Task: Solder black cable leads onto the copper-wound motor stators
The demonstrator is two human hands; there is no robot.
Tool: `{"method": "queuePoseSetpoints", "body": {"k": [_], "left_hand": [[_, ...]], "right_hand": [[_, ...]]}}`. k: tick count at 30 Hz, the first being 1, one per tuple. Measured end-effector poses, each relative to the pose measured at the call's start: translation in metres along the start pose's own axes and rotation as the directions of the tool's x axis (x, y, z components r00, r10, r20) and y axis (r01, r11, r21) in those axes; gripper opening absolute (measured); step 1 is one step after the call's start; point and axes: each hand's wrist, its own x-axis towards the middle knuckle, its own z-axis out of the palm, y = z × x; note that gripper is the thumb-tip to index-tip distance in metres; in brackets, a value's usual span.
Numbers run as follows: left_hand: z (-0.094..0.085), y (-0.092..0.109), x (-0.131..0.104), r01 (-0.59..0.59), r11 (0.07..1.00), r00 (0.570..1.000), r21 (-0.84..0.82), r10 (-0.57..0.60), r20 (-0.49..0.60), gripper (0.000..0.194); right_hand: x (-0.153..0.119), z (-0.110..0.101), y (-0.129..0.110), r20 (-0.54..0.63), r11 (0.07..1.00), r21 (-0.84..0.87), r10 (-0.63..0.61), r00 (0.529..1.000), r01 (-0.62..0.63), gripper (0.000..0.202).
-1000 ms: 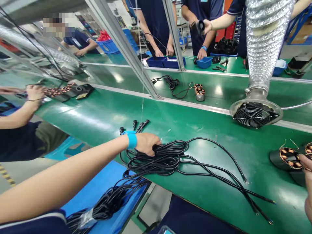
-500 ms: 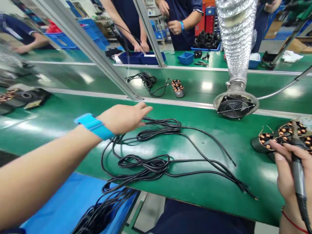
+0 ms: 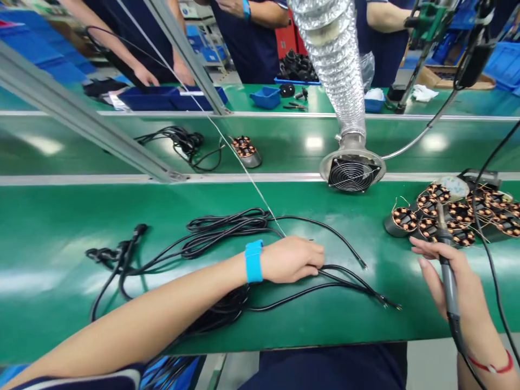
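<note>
My left hand [image 3: 293, 261], with a blue strap at the wrist, is over the middle of the bench with its fingers closed on black cables [image 3: 341, 272]. Their stripped ends point right. A thin pale wire [image 3: 247, 172] slants down from above and ends at the back of this hand; whether the hand touches it, I cannot tell. My right hand [image 3: 459, 276] holds a soldering iron [image 3: 448, 284], its tip pointing away from me, thumb apart from the handle. Just beyond that hand stand several round motor stators [image 3: 400, 221] with copper windings.
A fan [image 3: 352, 174] hangs below a silver duct [image 3: 331, 59]. Behind the rail, another stator [image 3: 246, 151] lies beside coiled cable [image 3: 182, 142]. Cable plugs [image 3: 109, 253] rest at left. A metal post [image 3: 81, 114] slants across the left. Co-workers stand across the bench.
My left hand has moved right and down from the coils' far left end onto the cables near their stripped ends. My view has shifted right. The right hand keeps holding the soldering iron.
</note>
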Motion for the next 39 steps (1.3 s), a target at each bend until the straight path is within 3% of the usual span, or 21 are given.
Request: {"method": "queuePoseSetpoints", "body": {"k": [3,5,9,13,16,19,23,25,27,30,33,35,39], "left_hand": [[-0.010,-0.003,-0.010,0.028,0.967,0.999,-0.252,-0.034,-0.020,0.018],[-0.010,0.000,-0.010,0.078,0.950,0.996,-0.303,-0.086,-0.015,0.023],[-0.002,0.009,0.001,0.132,0.910,0.981,-0.394,-0.178,-0.081,0.039],[-0.001,0.014,0.009,0.145,0.768,0.930,-0.623,-0.320,-0.179,0.039],[-0.003,0.012,0.014,0.200,0.748,0.895,-0.633,-0.403,-0.193,0.034],[-0.008,0.004,0.025,0.226,0.758,0.858,-0.612,-0.452,-0.244,0.030],[-0.014,-0.009,0.041,0.205,0.644,0.724,-0.737,-0.606,-0.328,0.023],[-0.014,-0.013,0.049,0.190,0.563,0.690,-0.804,-0.659,-0.299,0.018],[-0.012,-0.014,0.054,0.183,0.520,0.702,-0.834,-0.663,-0.260,0.019],[-0.009,-0.013,0.057,0.176,0.507,0.774,-0.844,-0.601,-0.200,0.020],[-0.010,-0.013,0.054,0.166,0.475,0.828,-0.864,-0.544,-0.140,0.027],[-0.012,-0.015,0.051,0.154,0.381,0.856,-0.912,-0.512,-0.070,0.028],[-0.015,-0.016,0.057,0.120,0.090,0.912,-0.989,-0.405,0.073,0.033]], "right_hand": [[0.006,-0.005,0.011,0.007,1.000,-0.012,0.023,1.000,-0.023,0.039],[0.015,-0.001,0.017,0.038,0.997,-0.068,-0.026,0.999,0.028,0.038],[0.041,0.021,0.021,0.129,0.920,-0.356,-0.125,0.984,0.164,0.026],[0.061,0.047,0.018,0.145,0.810,-0.566,-0.084,0.986,0.152,0.024],[0.066,0.061,0.018,0.083,0.861,-0.489,-0.117,0.990,0.143,0.022],[0.061,0.068,0.015,0.112,0.913,-0.333,-0.210,0.971,0.236,0.022],[0.046,0.070,0.002,0.179,0.936,-0.103,-0.316,0.932,0.337,0.035],[0.042,0.066,-0.007,0.200,0.946,0.013,-0.320,0.926,0.324,0.039],[0.043,0.063,-0.014,0.219,0.963,0.054,-0.268,0.938,0.262,0.041],[0.051,0.063,-0.019,0.242,0.983,0.049,-0.181,0.953,0.174,0.048],[0.059,0.071,-0.017,0.289,0.979,0.097,-0.202,0.936,0.181,0.056],[0.060,0.079,-0.014,0.319,0.970,0.146,-0.232,0.919,0.195,0.061],[0.057,0.090,-0.010,0.304,0.968,0.102,-0.250,0.919,0.230,0.060]]}}
